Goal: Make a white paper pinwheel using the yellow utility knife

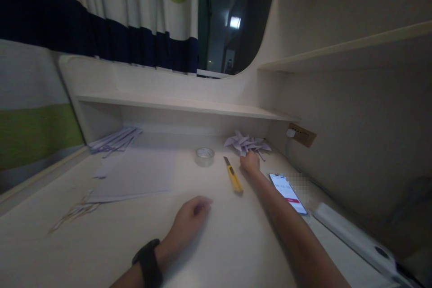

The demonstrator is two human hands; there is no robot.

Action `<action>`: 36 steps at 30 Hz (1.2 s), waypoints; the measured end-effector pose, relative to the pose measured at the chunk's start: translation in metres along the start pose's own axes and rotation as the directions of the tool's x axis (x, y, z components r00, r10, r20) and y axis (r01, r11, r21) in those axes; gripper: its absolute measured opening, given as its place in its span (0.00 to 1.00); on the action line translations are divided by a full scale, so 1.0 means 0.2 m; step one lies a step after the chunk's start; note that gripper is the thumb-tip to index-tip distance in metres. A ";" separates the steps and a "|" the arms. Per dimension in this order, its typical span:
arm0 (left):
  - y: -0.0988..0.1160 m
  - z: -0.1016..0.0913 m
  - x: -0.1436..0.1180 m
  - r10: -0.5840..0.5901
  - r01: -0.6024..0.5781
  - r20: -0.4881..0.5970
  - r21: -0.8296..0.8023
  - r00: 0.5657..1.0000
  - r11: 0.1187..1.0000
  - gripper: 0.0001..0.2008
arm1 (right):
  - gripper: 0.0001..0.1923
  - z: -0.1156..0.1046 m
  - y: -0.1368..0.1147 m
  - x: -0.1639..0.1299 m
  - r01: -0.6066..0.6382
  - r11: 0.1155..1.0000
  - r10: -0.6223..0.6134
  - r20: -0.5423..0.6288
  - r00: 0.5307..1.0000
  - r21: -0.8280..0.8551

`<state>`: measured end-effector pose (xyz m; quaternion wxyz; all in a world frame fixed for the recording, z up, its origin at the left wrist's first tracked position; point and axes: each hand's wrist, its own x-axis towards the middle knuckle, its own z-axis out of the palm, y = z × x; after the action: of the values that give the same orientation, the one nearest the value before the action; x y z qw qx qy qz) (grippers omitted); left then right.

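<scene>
My right hand (250,162) reaches to the back right of the desk, its fingers closed at the near edge of a pile of folded white paper pinwheels (241,141). It seems to grip one of them, though the fingertips are partly hidden. A thin stick pokes out beside the hand. My left hand (192,216), with a black watch on the wrist, rests over the front middle of the desk, fingers curled together around nothing. Between the hands and the back lie a yellow utility knife (233,176), blade pointing away, and a roll of clear tape (204,157).
White paper sheets (135,175) lie on the left, with a bundle of paper strips (116,139) behind and thin sticks or strings (76,211) in front. A lit phone (288,193) and a long white device (354,236) lie right. A shelf (185,104) overhangs the desk's back.
</scene>
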<state>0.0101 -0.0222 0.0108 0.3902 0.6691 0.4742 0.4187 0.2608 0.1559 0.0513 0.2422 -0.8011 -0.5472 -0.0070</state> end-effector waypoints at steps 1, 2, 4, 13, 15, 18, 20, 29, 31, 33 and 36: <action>0.00 0.00 0.00 0.001 -0.001 -0.005 -0.007 1.000 1.000 0.12 | 0.16 -0.02 -0.01 -0.03 0.019 1.000 -0.019 -0.011 1.000 0.003; 0.00 0.00 0.00 0.004 -0.004 -0.006 -0.014 1.000 1.000 0.12 | 0.16 -0.03 -0.02 -0.06 0.041 0.999 -0.040 -0.022 0.999 0.006; 0.00 0.00 0.00 0.010 -0.010 -0.007 -0.023 1.000 1.000 0.11 | 0.16 -0.05 -0.03 -0.14 0.090 0.996 -0.090 -0.034 0.995 0.014; -0.01 0.01 0.00 0.147 -0.147 0.014 0.165 0.989 0.975 0.12 | 0.11 -0.08 -0.04 -0.59 0.472 0.881 -0.472 0.004 0.881 0.041; 0.01 -0.01 0.00 0.213 -0.213 0.029 0.281 0.977 0.936 0.12 | 0.12 -0.09 -0.05 -0.67 0.531 0.847 -0.531 -0.020 0.847 0.034; 0.08 -0.10 -0.01 0.293 -0.292 0.068 0.438 0.954 0.850 0.12 | 0.13 -0.10 -0.05 -0.75 0.666 0.746 -0.666 -0.026 0.745 -0.005; 0.12 -0.21 -0.02 0.328 -0.326 0.098 0.549 0.940 0.770 0.11 | 0.14 -0.11 -0.05 -0.78 0.743 0.669 -0.743 0.014 0.669 -0.022; 0.02 -0.77 -0.18 0.212 -0.173 0.121 0.953 0.970 0.249 0.14 | 0.14 -0.11 -0.09 -0.82 0.858 0.512 -0.854 0.123 0.505 0.032; -0.04 -0.80 -0.16 0.193 -0.168 0.127 0.963 0.973 0.211 0.16 | 0.13 -0.12 -0.09 -0.83 0.869 0.494 -0.863 0.136 0.487 0.025; -0.07 -0.80 -0.12 0.146 -0.200 0.175 0.964 0.974 0.177 0.18 | 0.13 -0.12 -0.10 -0.83 0.879 0.477 -0.867 0.166 0.470 0.000; -0.09 -0.77 -0.03 0.052 -0.164 0.158 0.975 0.986 0.149 0.19 | 0.12 -0.13 -0.11 -0.83 0.888 0.458 -0.858 0.237 0.455 -0.046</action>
<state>-0.1407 -0.0050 0.0453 -0.1478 0.8113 0.5655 0.0082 0.1812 0.0064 0.0363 0.0874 -0.4192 -0.8978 -0.1028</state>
